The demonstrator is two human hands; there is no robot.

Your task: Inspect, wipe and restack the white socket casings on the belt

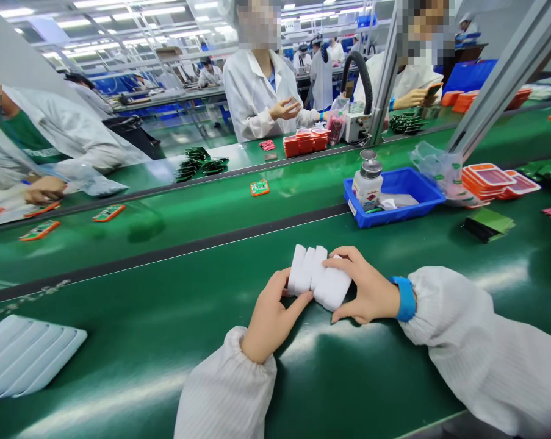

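Item 1: white plastic casings point(308, 268), a short row, exact count unclear, held just above or on the green worktop point(188, 323); centre of the clock face used below. No writing legible on them.

Item 2: left hand point(277, 311), at 8 o'clock; thumb in front and fingers behind, clamped on the row's left end.

Item 3: right hand point(364, 286), at 3 o'clock, with blue wristband point(406, 299); fingers over the top, thumb below, clamped on the right end.

Item 4: blue plastic tray point(403, 214), at 2 o'clock; small white label on its left corner, unreadable. Inside: 1 white bottle point(365, 185) with metal top, its printed label too small to read.

Item 5: stack of orange frames point(483, 183), at 2 o'clock, beyond the tray.

Item 6: orange-rimmed circuit board point(259, 187), at 11 o'clock; 2 similar boards point(108, 212) near 9 o'clock.

Item 7: stacked white trays point(32, 356), between 8 and 9 o'clock.
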